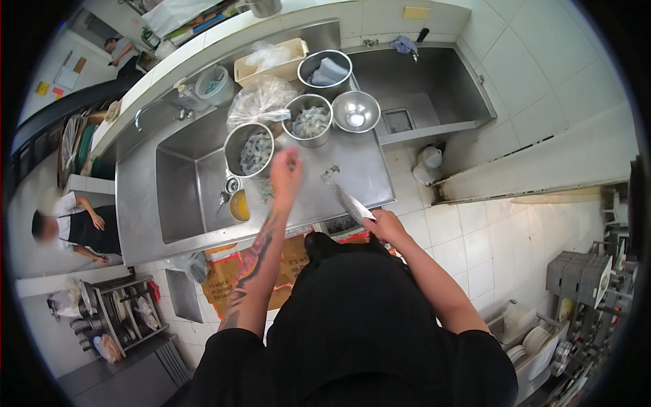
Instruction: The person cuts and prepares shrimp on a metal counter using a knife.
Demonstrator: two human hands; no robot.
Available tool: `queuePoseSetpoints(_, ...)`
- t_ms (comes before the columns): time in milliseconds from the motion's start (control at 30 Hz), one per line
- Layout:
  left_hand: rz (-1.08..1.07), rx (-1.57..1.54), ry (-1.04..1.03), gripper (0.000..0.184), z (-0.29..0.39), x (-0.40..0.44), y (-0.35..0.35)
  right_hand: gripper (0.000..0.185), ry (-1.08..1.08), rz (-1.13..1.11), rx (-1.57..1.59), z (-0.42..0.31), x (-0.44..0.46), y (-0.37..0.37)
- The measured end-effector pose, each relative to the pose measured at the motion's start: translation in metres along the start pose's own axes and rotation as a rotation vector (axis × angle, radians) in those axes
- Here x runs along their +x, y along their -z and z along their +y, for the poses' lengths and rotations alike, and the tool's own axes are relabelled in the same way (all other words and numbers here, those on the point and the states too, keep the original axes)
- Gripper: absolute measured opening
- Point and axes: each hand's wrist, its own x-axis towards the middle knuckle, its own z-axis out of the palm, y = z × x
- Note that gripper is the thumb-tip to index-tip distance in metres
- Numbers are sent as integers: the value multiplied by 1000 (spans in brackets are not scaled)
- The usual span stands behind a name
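Could nick the left hand (287,175) by sweeping the knife (349,202) leftward over the counter (305,207), or lose the scrap (330,171) by pushing it past the right edge. Grips the knife near the front right corner, right hand (385,226) wrapped round the handle. Has the scrap at the blade tip, apart from all fingers, and shrimp (256,152) in the pot (233,144) just left of the left fingers. Curls these inward, perhaps pinching something, too blurred to tell

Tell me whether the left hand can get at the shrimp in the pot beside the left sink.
Probably yes: the left hand is close beside that pot, whose top is open, and nothing visible covers the shrimp. The knife in the right hand is off to the side.
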Motion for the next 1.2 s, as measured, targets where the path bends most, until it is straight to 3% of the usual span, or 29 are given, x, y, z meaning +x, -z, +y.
queuePoseSetpoints(67, -149, 41, 88, 25, -1, -53, 1, 44, -53, -29, 53, -7, -6, 4)
queuePoseSetpoints(133, -260, 152, 47, 22, -8, -95, 6, 40, -147, -73, 173, -11, -8, 5)
queuePoseSetpoints(267, -151, 174, 103, 22, -28, -118, 32, 40, -156, -77, 138, -10, -13, 6)
queuePoseSetpoints(333, 25, 407, -4, 23, -44, -103, 58, 42, -114, -45, 124, -12, -13, 7)
queuePoseSetpoints(433, 33, 478, -14, 25, -69, -73, 89, 42, -34, -11, 105, -12, -11, 5)
queuePoseSetpoints(500, -5, 501, 40, 25, -82, -58, 96, 42, -32, -21, 108, -19, -10, 7)
queuePoseSetpoints(533, -76, 520, 290, 26, -74, -51, 96, 42, -27, -32, 113, -22, -9, 7)
queuePoseSetpoints(633, -131, 614, 452, 28, -86, -43, 93, 43, -22, -36, 139, -26, -6, 4)
queuePoseSetpoints(733, -91, 607, 449, 29, -93, -42, 88, 44, -36, -35, 107, -21, -4, -1)
queuePoseSetpoints(867, -45, 620, 400, 26, -76, -44, 83, 46, -29, -12, 84, -11, -3, -8)
queuePoseSetpoints(967, 5, 337, 407, 23, -62, -53, 68, 47, -33, 11, 100, -9, -6, -9)
queuePoseSetpoints(1033, -56, 274, 89, 21, -50, -61, 48, 48, -34, 1, 95, -8, -6, -9)
queuePoseSetpoints(1200, -152, 453, -63, 21, -21, -60, 9, 48, -39, -7, 63, -8, 0, -12)
